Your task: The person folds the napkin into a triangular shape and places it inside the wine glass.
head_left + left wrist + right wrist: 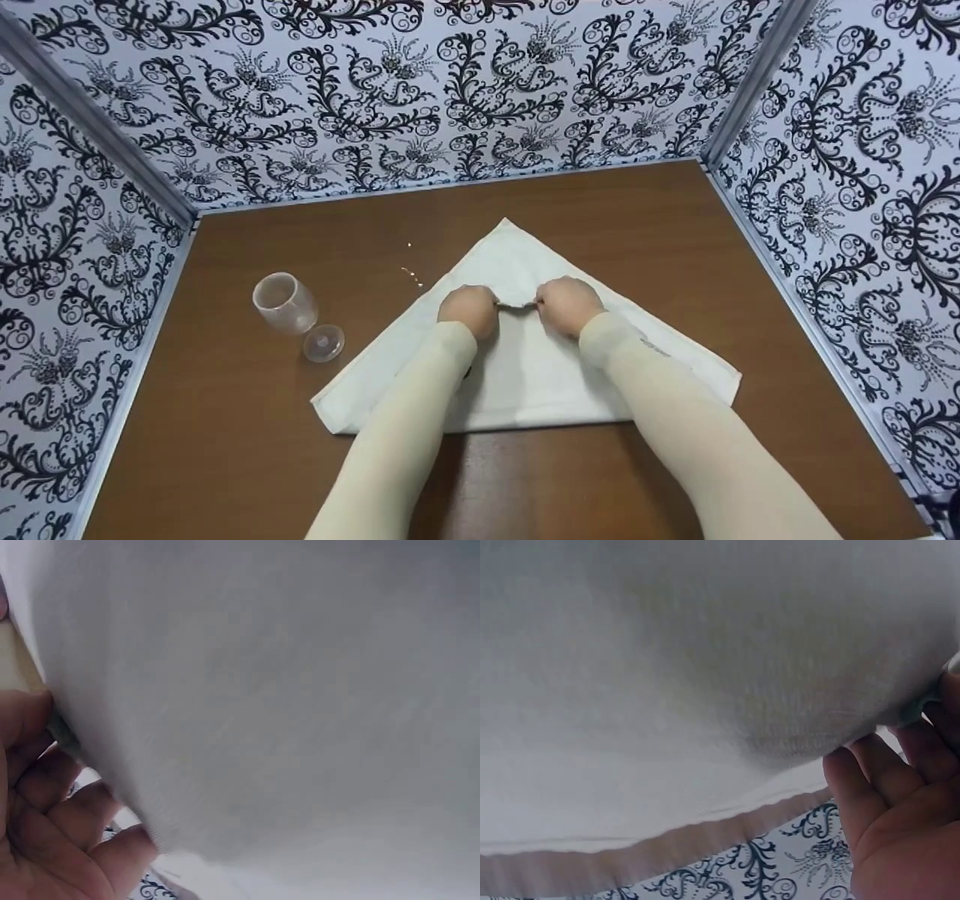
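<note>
A white cloth [547,382] is spread on the table in a triangular shape, with one corner pointing to the far side. My left hand [471,309] pinches a raised part of the cloth near its middle. Close beside it, my right hand [568,304] pinches the same raised part, and a short stretch of fabric spans between them. In the left wrist view, thumb and fingers [67,795] meet at the cloth's edge. The right wrist view shows the other hand's fingers [877,780] at the lifted cloth; the pale fabric hides much of both wrist views.
A clear stemmed glass [289,307] stands left of the cloth on the brown wooden table [217,420]. Small bright specks [412,276] show beside the cloth's left edge. Patterned black-and-white panels [420,97] border the table at the back and sides.
</note>
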`<state>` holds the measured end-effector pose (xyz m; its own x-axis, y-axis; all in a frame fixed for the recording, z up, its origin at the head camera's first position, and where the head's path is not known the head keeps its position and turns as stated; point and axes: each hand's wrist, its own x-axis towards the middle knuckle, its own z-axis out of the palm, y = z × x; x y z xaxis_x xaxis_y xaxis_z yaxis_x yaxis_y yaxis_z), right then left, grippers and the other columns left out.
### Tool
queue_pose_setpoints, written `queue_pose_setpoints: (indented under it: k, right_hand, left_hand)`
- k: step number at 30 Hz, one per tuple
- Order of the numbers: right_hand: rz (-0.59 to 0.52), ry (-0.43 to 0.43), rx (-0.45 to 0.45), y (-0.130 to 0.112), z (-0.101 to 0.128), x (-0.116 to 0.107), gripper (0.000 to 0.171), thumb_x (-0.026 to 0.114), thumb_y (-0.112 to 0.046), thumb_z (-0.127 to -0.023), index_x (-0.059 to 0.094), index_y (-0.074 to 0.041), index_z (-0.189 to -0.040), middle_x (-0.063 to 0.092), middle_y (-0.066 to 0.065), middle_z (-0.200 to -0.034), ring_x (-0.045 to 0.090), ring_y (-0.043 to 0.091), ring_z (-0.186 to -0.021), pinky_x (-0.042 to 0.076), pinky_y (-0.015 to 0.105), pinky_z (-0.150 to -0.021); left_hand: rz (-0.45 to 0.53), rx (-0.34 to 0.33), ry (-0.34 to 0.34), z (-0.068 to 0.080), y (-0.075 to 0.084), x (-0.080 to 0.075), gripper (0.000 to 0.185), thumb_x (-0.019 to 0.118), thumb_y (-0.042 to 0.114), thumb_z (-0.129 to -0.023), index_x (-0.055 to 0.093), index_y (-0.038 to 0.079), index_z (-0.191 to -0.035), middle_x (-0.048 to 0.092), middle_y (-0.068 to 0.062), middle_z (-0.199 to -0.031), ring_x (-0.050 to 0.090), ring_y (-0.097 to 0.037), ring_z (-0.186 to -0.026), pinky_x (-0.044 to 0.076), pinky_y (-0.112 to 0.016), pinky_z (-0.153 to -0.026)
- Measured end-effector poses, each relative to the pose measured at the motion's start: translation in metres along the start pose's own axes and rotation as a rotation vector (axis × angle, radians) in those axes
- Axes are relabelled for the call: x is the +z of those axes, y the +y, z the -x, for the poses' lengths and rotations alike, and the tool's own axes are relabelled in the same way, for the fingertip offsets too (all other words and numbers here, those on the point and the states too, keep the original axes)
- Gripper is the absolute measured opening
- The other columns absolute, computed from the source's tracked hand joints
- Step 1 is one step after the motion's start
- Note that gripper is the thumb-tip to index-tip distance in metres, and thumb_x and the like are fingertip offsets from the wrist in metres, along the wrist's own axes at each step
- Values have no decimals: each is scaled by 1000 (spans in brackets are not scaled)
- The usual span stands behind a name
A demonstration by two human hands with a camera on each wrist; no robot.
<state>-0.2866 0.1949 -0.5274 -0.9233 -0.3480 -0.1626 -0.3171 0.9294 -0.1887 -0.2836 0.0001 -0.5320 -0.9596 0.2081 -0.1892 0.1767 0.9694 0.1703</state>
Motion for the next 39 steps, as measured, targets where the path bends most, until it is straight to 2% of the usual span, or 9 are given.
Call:
queue_pose_setpoints:
  k: [3,5,9,11,17,23,29,33,39]
  right_hand:
    - [-11,11,-2,-1,-1,-6,24,59,-19,-103,81,-11,-100,80,8,-101,74,33,-97,58,52,-91]
    - [-29,66,4,0,-2,-9,24,59,-18,-103,81,-11,-98,80,8,-100,74,32,-96,59,53,-89]
    - [-84,200,34,2,-9,-12,21,61,-20,-104,82,-13,-103,81,8,-105,76,32,-99,60,52,-88]
    - [-104,221,45,3,-12,-10,21,62,-22,-105,82,-14,-108,81,8,-110,77,32,-102,60,52,-89]
    - [-121,129,43,4,-12,2,22,62,-21,-104,83,-15,-109,81,5,-115,75,31,-111,57,50,-98]
    - [-65,80,30,3,-9,5,23,63,-23,-106,82,-14,-115,80,6,-116,74,32,-112,57,48,-101]
    - [-13,59,29,-1,-8,5,24,61,-22,-107,80,-13,-119,80,8,-115,75,33,-109,59,49,-98]
    - [-11,41,40,-3,-7,4,22,61,-20,-106,81,-12,-113,81,8,-112,75,33,-108,59,49,-97]
    - [7,-7,20,-5,-3,-2,23,59,-18,-104,81,-11,-104,81,9,-107,75,35,-104,59,53,-93]
  left_hand:
    - [-38,32,2,-1,-2,-5,26,57,21,-104,83,16,-109,80,-6,-104,75,-27,-101,60,-45,-92]
    - [-50,40,27,-3,-3,-10,26,57,22,-105,83,17,-109,80,-6,-103,76,-27,-99,61,-45,-90]
    - [-31,22,104,-6,-4,-18,27,55,24,-109,80,20,-119,80,-4,-112,76,-25,-107,61,-44,-93]
    - [-19,9,113,-6,-3,-18,27,55,24,-110,79,21,-122,80,-3,-117,75,-24,-111,60,-42,-96]
    - [-43,3,69,-6,-4,-3,26,56,19,-108,80,20,-118,80,-5,-112,75,-25,-108,60,-42,-96]
    - [-9,-17,77,-8,-6,5,27,56,21,-108,80,21,-121,80,-2,-115,75,-23,-111,59,-39,-99]
    - [2,-37,54,-6,-5,4,28,57,20,-106,79,22,-125,80,-1,-118,74,-25,-113,58,-42,-101]
    - [-6,-48,36,-4,-4,3,29,56,21,-106,78,21,-125,80,-2,-118,74,-25,-113,58,-42,-101]
    - [-23,-45,-2,-2,-4,3,28,55,24,-106,80,17,-117,80,-5,-110,76,-26,-106,60,-44,-97]
